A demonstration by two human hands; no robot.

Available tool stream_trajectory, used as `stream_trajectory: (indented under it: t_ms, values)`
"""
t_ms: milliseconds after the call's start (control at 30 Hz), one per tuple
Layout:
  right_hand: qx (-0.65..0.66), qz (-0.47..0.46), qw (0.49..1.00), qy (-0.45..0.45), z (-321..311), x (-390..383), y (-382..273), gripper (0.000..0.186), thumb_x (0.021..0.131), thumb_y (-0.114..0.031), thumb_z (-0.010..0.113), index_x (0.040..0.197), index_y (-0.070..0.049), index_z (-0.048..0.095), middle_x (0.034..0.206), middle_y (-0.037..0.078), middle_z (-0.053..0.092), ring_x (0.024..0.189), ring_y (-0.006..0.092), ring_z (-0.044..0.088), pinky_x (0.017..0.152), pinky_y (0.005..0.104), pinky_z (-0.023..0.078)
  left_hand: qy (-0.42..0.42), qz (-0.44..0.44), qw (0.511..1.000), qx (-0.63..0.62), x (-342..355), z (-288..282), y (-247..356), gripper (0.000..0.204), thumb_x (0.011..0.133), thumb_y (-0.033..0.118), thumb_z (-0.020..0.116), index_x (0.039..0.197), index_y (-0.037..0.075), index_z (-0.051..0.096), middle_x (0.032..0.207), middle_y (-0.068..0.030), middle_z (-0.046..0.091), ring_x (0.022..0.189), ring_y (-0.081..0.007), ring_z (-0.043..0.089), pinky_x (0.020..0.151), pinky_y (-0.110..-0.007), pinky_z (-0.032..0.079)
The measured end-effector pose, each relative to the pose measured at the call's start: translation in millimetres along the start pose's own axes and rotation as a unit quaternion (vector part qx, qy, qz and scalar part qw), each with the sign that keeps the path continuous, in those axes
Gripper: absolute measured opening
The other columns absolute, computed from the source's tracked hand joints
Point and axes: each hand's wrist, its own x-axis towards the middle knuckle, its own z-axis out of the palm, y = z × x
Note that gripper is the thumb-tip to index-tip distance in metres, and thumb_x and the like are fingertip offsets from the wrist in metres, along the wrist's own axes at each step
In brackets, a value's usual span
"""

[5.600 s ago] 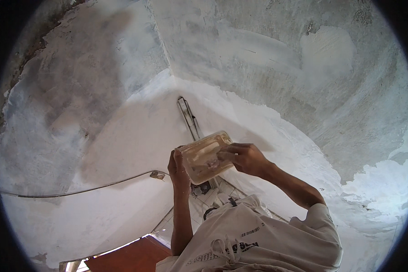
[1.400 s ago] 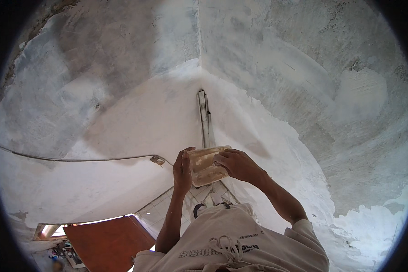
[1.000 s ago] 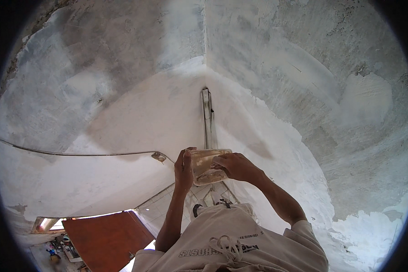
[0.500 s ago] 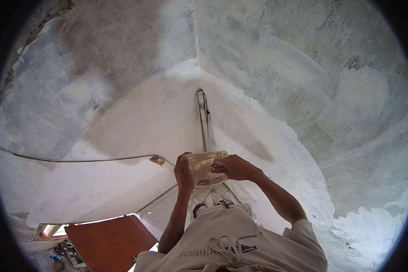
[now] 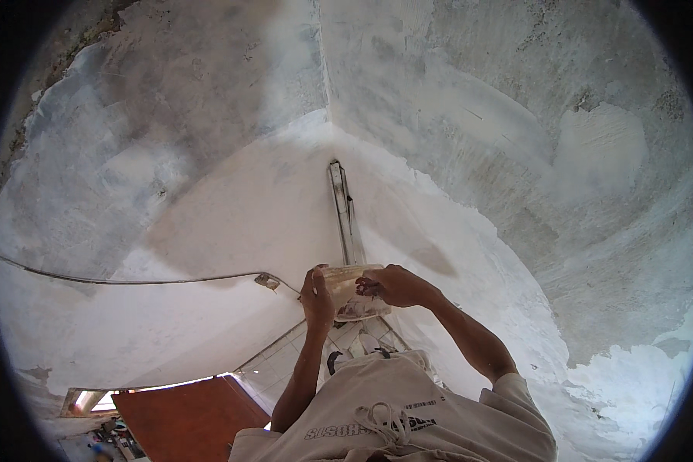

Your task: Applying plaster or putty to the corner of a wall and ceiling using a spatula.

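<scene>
My left hand (image 5: 316, 296) grips the left edge of a flat tan plate (image 5: 349, 286) smeared with white putty, held at chest height in front of a wall corner. My right hand (image 5: 396, 285) closes over the plate's right edge, fingers curled onto its face. Whether those fingers also hold a blade is hidden. Both forearms rise from my light shirt (image 5: 393, 416) at the lower edge.
Two rough, patchy white plastered walls meet in a corner (image 5: 325, 92). A metal ladder rail (image 5: 345, 215) stands just beyond the plate. A thin cable (image 5: 131, 279) runs along the left wall to a small fitting (image 5: 267, 281). Below are pale tiles (image 5: 285, 362) and a red-brown door (image 5: 185, 416).
Both hands have stayed on the plate, which sits a little lower and flatter than 5.6 s ago. The view has swung slightly, so the corner and rail now stand nearer the middle.
</scene>
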Motion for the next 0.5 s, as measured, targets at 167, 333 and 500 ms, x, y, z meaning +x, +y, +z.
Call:
stream_trajectory:
  t_ms: [167, 333, 500]
  values:
    - [0.050, -0.012, 0.999, -0.005, -10, 4, 15, 0.023, 0.090, -0.015, 0.059, 0.107, 0.000, 0.059, 0.091, 0.016, 0.068, 0.088, 0.0317, 0.065, 0.077, 0.0409, 0.049, -0.059, -0.033, 0.996, -0.054, 6, 5, -18, 0.042, 0.100, 0.036, 0.041, 0.111, 0.001, 0.061, 0.098, -0.0087, 0.063, 0.089, -0.0169, 0.058, 0.082, -0.030, 0.045]
    - [0.136, 0.038, 0.988, -0.067, -22, 2, 23, 0.020, 0.090, -0.014, 0.058, 0.103, 0.001, 0.057, 0.092, 0.011, 0.065, 0.079, 0.0218, 0.059, 0.075, 0.0350, 0.049, -0.116, -0.156, 0.966, -0.172, 8, 6, -24, 0.037, 0.100, 0.030, 0.041, 0.114, 0.001, 0.060, 0.099, -0.0087, 0.064, 0.086, -0.0164, 0.061, 0.076, -0.031, 0.051]
    - [0.122, 0.034, 0.988, -0.086, -23, 4, 36, 0.018, 0.090, -0.015, 0.059, 0.100, 0.000, 0.056, 0.090, 0.008, 0.063, 0.079, 0.0152, 0.058, 0.070, 0.0330, 0.049, -0.165, -0.203, 0.935, -0.239, 14, 7, -56, 0.037, 0.099, 0.033, 0.046, 0.119, 0.004, 0.055, 0.105, -0.0110, 0.063, 0.090, -0.0221, 0.064, 0.076, -0.036, 0.056]
